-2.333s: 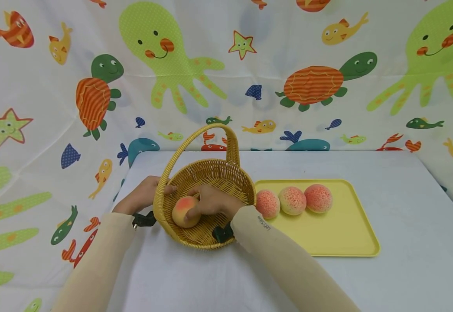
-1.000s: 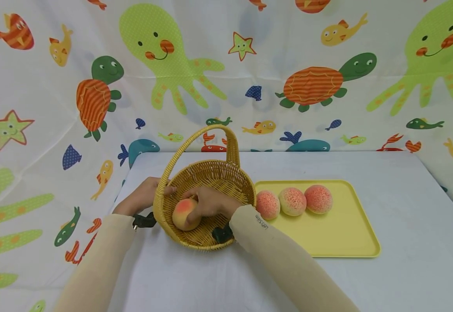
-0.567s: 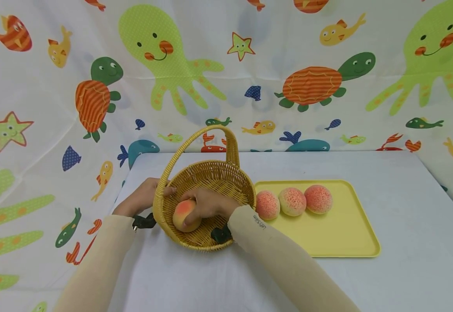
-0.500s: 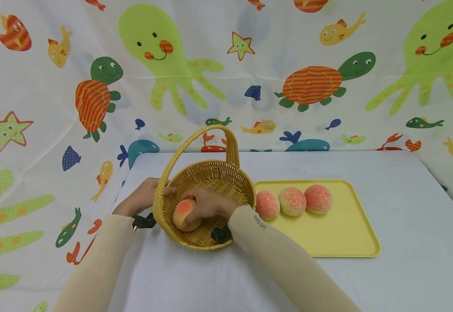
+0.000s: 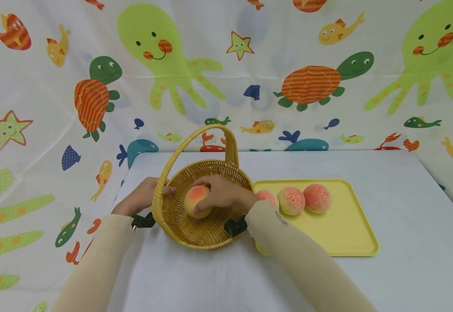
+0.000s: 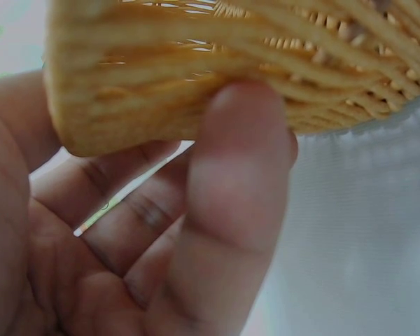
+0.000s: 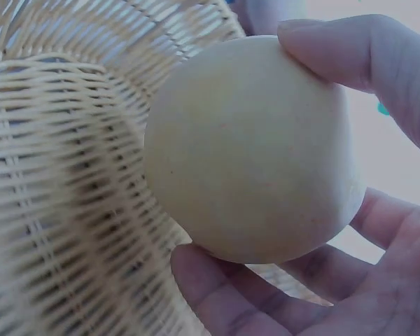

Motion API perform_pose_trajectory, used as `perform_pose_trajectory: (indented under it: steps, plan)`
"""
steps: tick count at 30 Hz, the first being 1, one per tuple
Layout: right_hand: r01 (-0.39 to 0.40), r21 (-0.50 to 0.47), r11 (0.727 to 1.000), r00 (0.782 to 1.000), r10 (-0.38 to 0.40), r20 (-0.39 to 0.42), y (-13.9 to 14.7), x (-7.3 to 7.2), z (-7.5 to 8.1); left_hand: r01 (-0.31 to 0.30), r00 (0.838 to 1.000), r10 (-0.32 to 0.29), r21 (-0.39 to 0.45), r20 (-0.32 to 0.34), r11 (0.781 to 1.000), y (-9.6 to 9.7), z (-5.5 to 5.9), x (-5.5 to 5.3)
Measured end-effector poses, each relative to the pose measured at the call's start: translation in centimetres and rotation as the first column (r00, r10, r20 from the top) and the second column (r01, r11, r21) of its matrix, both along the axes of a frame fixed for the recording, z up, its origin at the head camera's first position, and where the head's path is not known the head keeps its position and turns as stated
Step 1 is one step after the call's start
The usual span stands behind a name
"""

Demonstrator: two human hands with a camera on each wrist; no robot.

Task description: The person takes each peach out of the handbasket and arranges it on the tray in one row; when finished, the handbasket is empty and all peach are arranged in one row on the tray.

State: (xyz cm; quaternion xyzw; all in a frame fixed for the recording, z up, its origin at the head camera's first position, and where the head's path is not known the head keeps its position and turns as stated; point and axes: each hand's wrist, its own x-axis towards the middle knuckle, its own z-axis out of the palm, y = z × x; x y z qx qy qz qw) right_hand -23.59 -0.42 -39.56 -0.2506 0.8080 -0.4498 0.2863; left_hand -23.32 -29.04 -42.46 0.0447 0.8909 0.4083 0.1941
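My right hand [image 5: 222, 192] grips a yellow peach [image 5: 197, 202] with a red-orange blush, inside a wicker basket [image 5: 206, 242]. In the right wrist view the thumb and fingers curl round the pale peach [image 7: 252, 150], which is apart from the woven bottom of the basket [image 7: 63, 196]. My left hand [image 5: 143, 196] holds the basket's left side beside the foot of its arched handle [image 5: 179, 149]. The left wrist view has the thumb pressed on the woven wall [image 6: 147, 77], with the other fingers curled behind it.
To the right of the basket lies a yellow tray [image 5: 347, 229]. Three speckled pink peaches [image 5: 291, 201] sit in a row along its back left; my right forearm partly covers the leftmost. A patterned cloth [image 5: 249, 52] hangs behind the white table [image 5: 398, 208].
My right hand has lifted the peach off the basket's bottom and shifted it up and to the right. The left hand and basket stay in place.
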Motion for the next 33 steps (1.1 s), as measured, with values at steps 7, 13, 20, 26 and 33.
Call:
perform_pose_trajectory:
  steps: [7,13,20,26,33]
  plan:
    - [0.073,-0.015,0.997,0.997,-0.073,-0.006,2.5,0.0,0.7,-0.012,1.0,0.012,-0.007,-0.008,1.0,0.1,-0.1,0.0]
    - [0.135,-0.014,0.991,0.991,-0.135,0.009,4.9,0.4,1.4,-0.007,1.0,0.008,0.027,-0.025,1.0,0.3,0.0,0.1]
    - [0.154,-0.053,0.987,0.988,-0.154,0.003,7.5,0.9,2.0,-0.008,1.0,0.009,0.026,-0.025,1.0,0.3,0.2,0.2]
    - [0.191,-0.044,0.981,0.982,-0.19,0.014,9.3,1.2,2.4,-0.008,1.0,0.008,0.005,-0.02,1.0,0.3,0.0,0.0]
    - [0.212,-0.051,0.976,0.977,-0.211,0.021,11.6,1.0,2.4,-0.014,1.0,0.014,0.008,-0.012,1.0,0.1,-0.1,0.0]
